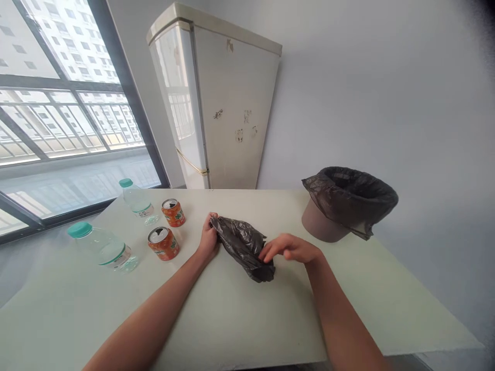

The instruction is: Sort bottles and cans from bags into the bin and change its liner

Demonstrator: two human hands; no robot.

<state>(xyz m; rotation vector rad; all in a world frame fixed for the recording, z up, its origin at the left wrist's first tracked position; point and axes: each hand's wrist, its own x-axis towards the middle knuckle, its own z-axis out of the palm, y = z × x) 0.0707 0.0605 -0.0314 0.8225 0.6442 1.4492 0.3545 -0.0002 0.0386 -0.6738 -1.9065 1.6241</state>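
Note:
A crumpled black plastic bag [242, 245] lies over the middle of the pale table [247, 319]. My left hand [209, 234] is closed on the bag's upper left end. At its right side, my right hand [292, 249] touches the bag with the fingertips, its fingers spread and partly curled. Two orange cans [164, 243] [174, 213] stand to the left of my left hand. Farther left are two clear bottles with teal caps, the nearer one [106, 248] and the farther one [139, 201], both seen at a slant.
A bin [323, 221] lined with a black bag [348, 203] stands at the table's back right. Behind the table is a white refrigerator [235, 103]. A large window [73, 103] fills the left side, and a plain wall rises on the right.

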